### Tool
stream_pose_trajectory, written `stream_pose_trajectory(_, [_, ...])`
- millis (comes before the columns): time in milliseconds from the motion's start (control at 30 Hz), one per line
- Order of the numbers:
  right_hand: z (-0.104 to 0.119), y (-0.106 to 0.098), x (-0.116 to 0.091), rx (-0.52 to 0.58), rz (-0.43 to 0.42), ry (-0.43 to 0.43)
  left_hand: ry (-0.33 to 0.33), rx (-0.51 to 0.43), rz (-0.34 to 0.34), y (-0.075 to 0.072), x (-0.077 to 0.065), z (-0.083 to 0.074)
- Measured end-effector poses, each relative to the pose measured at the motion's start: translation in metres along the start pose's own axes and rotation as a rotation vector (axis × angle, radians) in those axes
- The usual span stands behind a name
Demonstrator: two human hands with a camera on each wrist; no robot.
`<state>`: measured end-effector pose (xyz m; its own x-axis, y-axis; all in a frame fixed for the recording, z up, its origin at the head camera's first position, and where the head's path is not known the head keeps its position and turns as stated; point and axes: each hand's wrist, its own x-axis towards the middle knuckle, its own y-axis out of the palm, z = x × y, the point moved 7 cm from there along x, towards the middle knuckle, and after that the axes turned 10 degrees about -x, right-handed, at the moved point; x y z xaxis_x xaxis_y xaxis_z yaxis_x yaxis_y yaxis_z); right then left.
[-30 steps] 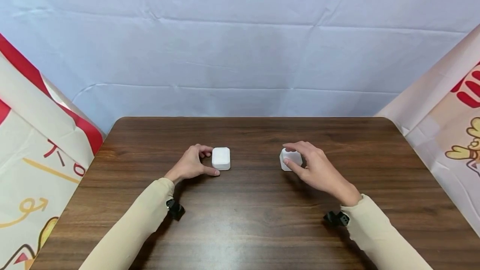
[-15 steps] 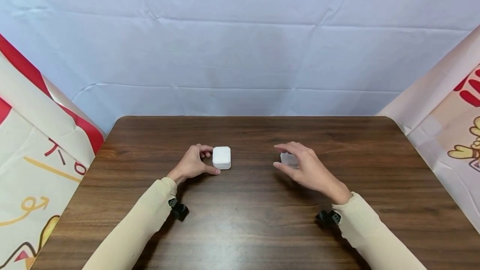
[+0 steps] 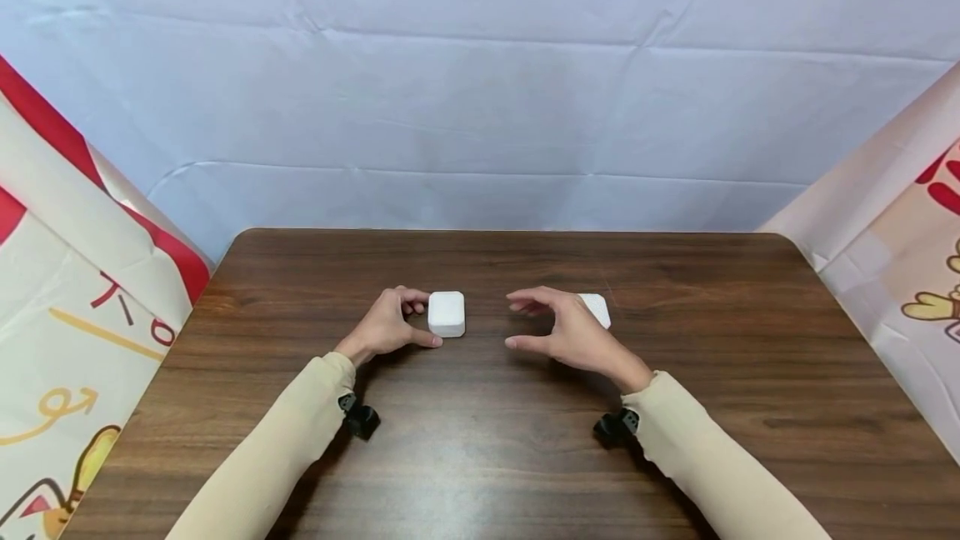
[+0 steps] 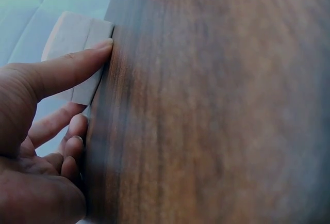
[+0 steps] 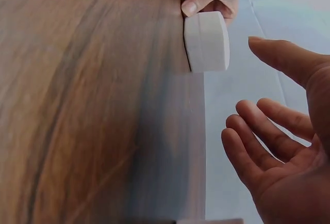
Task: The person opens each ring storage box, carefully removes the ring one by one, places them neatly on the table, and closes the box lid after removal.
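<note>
In the head view, a small white box (image 3: pixel 447 313) with rounded corners sits on the brown table. My left hand (image 3: pixel 390 325) holds it from the left, thumb along the near side and fingers behind; in the left wrist view, the thumb (image 4: pixel 77 68) lies across a side that shows a seam. To the right of the box, my right hand (image 3: pixel 566 330) hovers with fingers and thumb spread apart around nothing. The right wrist view shows its palm (image 5: pixel 289 182) facing the box (image 5: pixel 207 42). A second white piece (image 3: pixel 597 308) lies behind the right hand, partly hidden by it.
The dark wood-grain table (image 3: pixel 480 440) reaches back to a pale cloth (image 3: pixel 480 107). Printed cloths hang at the left (image 3: pixel 82 340) and right (image 3: pixel 915 273). Each sleeve carries a black wrist camera, the left one (image 3: pixel 362 418) and the right one (image 3: pixel 617 428).
My right hand has left the second white piece and moved left toward the box, fingers still spread. That piece stays on the table. My left hand keeps its place at the box.
</note>
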<state>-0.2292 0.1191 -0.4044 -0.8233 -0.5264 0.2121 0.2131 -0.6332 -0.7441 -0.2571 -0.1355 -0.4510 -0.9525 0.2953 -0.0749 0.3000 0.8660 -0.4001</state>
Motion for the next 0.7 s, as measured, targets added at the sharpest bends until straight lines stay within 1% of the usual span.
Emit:
stream_pose_trajectory(233, [0.001, 0.011, 0.01, 0.043, 0.015, 0.013, -0.006, -0.003, 0.007, 0.001, 0.0, 0.001])
stream_pose_trajectory(400, [0.001, 0.017, 0.016, 0.036, 0.014, 0.019, -0.008, -0.003, 0.006, 0.0, 0.0, 0.001])
stream_pose_trajectory(600, [-0.003, 0.024, 0.024, 0.036, 0.044, 0.062, -0.013, 0.002, 0.004, 0.0, 0.001, 0.002])
stream_pose_trajectory(700, [-0.005, 0.028, 0.029, 0.027, 0.051, 0.069, -0.017, 0.0, 0.001, 0.001, 0.001, 0.002])
